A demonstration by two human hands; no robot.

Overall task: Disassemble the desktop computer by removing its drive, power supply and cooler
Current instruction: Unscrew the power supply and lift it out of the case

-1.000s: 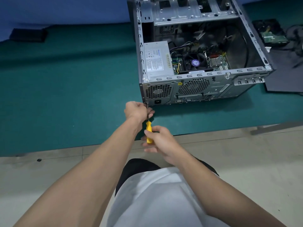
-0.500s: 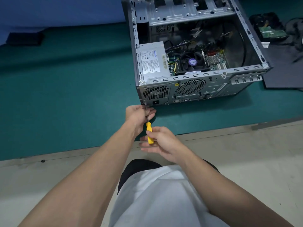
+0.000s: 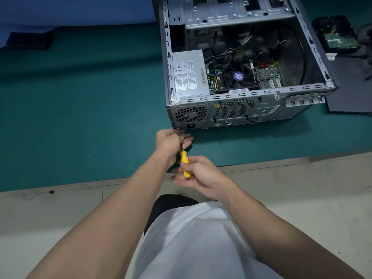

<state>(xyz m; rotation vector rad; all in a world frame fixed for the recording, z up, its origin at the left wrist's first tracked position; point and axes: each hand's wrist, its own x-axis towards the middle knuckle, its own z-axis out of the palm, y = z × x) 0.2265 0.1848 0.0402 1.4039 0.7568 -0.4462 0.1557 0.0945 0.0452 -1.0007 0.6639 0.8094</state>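
Note:
An open grey computer case (image 3: 298,97) lies on its side on the green mat, rear panel facing me. Inside at the left sits the silver power supply (image 3: 189,73); the black cooler fan (image 3: 238,76) is beside it on the motherboard. A yellow-handled screwdriver (image 3: 184,164) points at the lower left corner of the rear panel. My left hand (image 3: 171,141) curls around its metal shaft near the tip. My right hand (image 3: 198,174) pinches the yellow handle. A removed drive (image 3: 338,37) lies right of the case.
The green mat (image 3: 80,109) ends at a pale tiled floor (image 3: 302,188) near my knees. A dark panel (image 3: 350,91) lies right of the case with cables at its far edge. A black block (image 3: 28,40) rests far left against a blue wall.
The view has drifted, so the case sits slightly lower and more to the left. Both hands keep their hold on the screwdriver at the same corner; my right fingers have shifted a little on the handle.

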